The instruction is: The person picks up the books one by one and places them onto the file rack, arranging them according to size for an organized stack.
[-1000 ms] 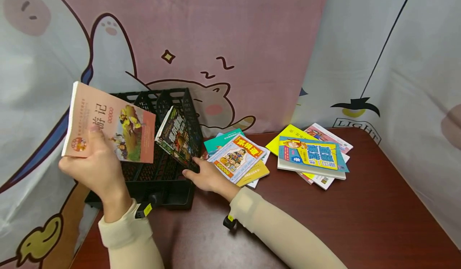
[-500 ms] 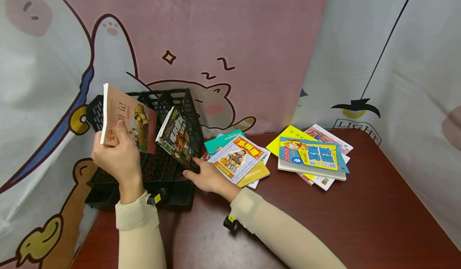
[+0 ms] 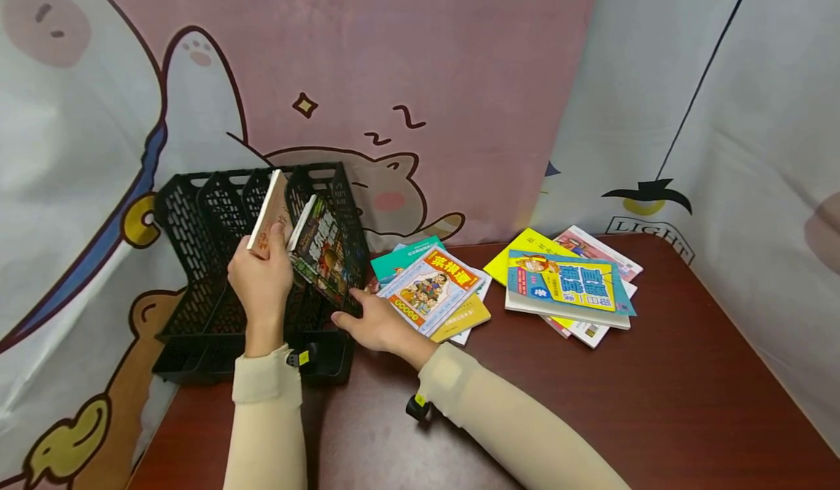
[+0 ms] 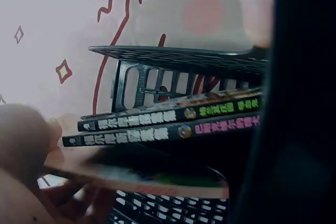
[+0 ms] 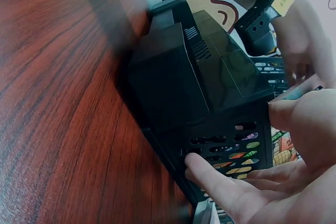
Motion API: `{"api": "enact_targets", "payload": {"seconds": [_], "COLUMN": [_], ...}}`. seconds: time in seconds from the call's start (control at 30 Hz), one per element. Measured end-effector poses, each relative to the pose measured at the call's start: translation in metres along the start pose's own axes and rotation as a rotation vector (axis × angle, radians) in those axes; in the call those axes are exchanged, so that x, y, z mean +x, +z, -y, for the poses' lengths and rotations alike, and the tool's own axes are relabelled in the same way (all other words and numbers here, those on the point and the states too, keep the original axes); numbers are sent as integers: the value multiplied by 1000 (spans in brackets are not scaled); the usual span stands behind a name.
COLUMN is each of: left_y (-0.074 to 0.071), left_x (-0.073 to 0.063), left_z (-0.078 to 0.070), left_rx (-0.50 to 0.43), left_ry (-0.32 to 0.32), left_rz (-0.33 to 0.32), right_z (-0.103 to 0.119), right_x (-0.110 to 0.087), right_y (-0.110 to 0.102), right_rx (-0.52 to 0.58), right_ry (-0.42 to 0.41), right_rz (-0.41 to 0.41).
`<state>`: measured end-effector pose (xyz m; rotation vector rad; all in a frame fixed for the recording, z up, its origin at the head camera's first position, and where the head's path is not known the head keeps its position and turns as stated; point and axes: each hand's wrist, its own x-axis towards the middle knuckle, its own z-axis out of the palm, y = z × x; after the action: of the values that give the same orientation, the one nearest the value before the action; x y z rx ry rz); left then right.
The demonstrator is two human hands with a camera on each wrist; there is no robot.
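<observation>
Pink book (image 3: 269,220) is clamped between the fingers and thumb of my left hand (image 3: 261,278). My right hand (image 3: 377,322) rests against the side of the rack (image 3: 197,362), fingers fairly straight and thumb apart. A second ago the cover showed, farther left; now it's turned nearly edge-on at the rack, which I judge lines it up with the two dark books (image 3: 321,253) leaning there (touching or not, I can't tell). Beyond, one pile (image 3: 429,289) and a second pile (image 3: 567,282) lie on the bench (image 3: 689,373); printed cloth (image 3: 459,74) hangs behind.
</observation>
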<state>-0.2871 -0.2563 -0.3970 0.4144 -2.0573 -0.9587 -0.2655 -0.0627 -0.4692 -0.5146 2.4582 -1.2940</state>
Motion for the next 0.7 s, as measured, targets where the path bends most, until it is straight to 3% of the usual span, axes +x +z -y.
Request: {"api": "enact_targets", "payload": {"seconds": [0.1, 0.27, 0.37, 0.47, 0.63, 0.7], "left_y": [4, 6, 7, 5, -6, -7], "left_x": [-2, -2, -1, 0, 2, 2], "left_z": [1, 1, 1, 1, -6, -7], "left_rx": [9, -56, -91, -96, -55, -55], "left_ry": [7, -38, -56, -40, 44, 58], "left_rz": [86, 250, 315, 329, 262, 275], "right_z": [1, 3, 2, 1, 1, 1], "right_x": [-1, -3, -3, -2, -2, -2], "right_y": [0, -1, -1, 0, 1, 0], "right_rx": [0, 9, 14, 21, 26, 24], "right_ry": [-1, 4, 9, 10, 7, 5], "right_rz": [3, 6, 5, 2, 3, -2]}}
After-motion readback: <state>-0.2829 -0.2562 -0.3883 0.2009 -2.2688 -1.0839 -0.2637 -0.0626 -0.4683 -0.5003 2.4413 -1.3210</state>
